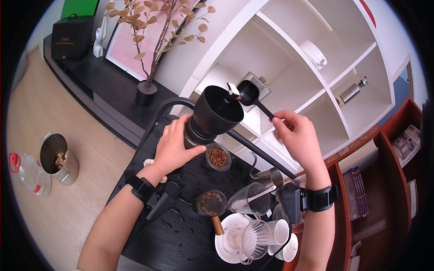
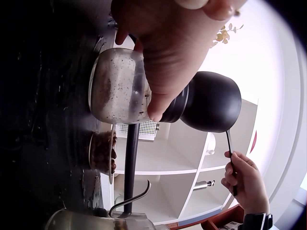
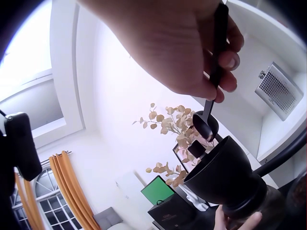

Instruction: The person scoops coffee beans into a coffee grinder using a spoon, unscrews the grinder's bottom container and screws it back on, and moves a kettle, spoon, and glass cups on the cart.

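On the floor at far left stand a plastic bottle (image 1: pixel 27 174) and a metal bin (image 1: pixel 58 158). On the dark desk (image 1: pixel 181 235), the left hand (image 1: pixel 174 147) has its grip wrapped around the coffee grinder (image 1: pixel 212 115), fingers curled about its neck just above the glass jar (image 2: pixel 117 86), which rests on the desk. The grinder leans, so its black funnel top opens up and to the right. Just right of the left hand sits a small glass of coffee beans (image 1: pixel 218 156), touching the grinder's base or very nearly so. Nearer the person lie a second beans glass (image 1: pixel 210 202), a glass pitcher (image 1: pixel 247 199), a steel kettle (image 1: pixel 270 177), and a white dripper on a saucer (image 1: pixel 235 239).

The right hand (image 1: pixel 298 137) pinches the far end of a black scoop (image 1: pixel 248 92) by its thin handle, between thumb and fingertips; the bowl hangs right at the funnel's rim, beside the small crank stub.

To do this well, the left hand should hold the grinder firm and tilted no further, so the opening stays under the scoop. The right hand would best roll the handle slowly, bowl inside the rim, so that beans slide in rather than bounce onto the desk. Whether the bowl holds any beans cannot be told.
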`<state>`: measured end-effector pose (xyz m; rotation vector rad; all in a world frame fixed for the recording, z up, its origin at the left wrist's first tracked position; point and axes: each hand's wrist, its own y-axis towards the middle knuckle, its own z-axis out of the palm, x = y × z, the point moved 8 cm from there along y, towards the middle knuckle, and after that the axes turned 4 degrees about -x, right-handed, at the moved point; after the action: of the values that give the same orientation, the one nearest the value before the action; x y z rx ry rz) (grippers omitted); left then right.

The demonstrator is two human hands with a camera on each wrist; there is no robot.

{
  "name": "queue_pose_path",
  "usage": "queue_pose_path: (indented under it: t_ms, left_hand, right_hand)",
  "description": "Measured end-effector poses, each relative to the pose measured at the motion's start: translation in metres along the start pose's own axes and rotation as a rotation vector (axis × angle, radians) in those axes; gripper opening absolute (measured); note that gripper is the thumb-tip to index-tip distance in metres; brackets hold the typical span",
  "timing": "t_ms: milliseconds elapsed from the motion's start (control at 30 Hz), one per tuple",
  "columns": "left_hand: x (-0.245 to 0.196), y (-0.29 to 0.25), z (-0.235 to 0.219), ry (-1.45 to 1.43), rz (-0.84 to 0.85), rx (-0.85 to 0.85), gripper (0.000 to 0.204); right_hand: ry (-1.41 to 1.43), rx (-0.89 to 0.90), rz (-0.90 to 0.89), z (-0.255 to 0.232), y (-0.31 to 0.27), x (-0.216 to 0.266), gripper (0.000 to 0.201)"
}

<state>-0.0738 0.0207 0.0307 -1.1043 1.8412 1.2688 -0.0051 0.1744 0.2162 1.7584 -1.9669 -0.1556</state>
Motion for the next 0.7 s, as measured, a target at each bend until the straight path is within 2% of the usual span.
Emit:
queue_pose_path:
  t_ms: [133, 167, 233, 400, 500, 600, 633, 700]
  left_hand:
    - [0.0, 0.0, -0.001, 0.012, 0.003, -0.005, 0.076]
    - [0.0, 0.0, 0.0, 0.012, 0.006, -0.007, 0.076]
    - [0.002, 0.0, 0.001, 0.012, 0.01, -0.009, 0.076]
    - [-0.001, 0.0, -0.002, 0.041, 0.039, -0.051, 0.074]
    - [0.0, 0.0, -0.001, 0.017, 0.002, -0.009, 0.076]
    - [0.0, 0.0, 0.0, 0.02, -0.004, -0.001, 0.076]
    - [0.0, 0.0, 0.0, 0.019, -0.004, 0.0, 0.076]
    - [-0.001, 0.0, -0.001, 0.015, -0.003, -0.001, 0.076]
  right_hand:
    - [-0.093, 0.08, -0.122, 0.008, -0.008, 0.011, 0.015]
    - [-0.093, 0.08, -0.123, 0.009, -0.009, 0.012, 0.015]
    - [-0.103, -0.058, -0.146, 0.0, -0.009, 0.015, 0.015]
    - [-0.096, 0.012, -0.136, 0.007, -0.01, 0.008, 0.015]
    - [-0.047, -0.044, -0.113, 0.0, -0.007, -0.002, 0.016]
    - [0.102, -0.09, 0.058, -0.009, -0.001, -0.03, 0.017]
    - [0.101, -0.09, 0.059, -0.008, -0.001, -0.038, 0.017]
    - [0.087, 0.043, 0.131, 0.004, -0.006, -0.054, 0.017]
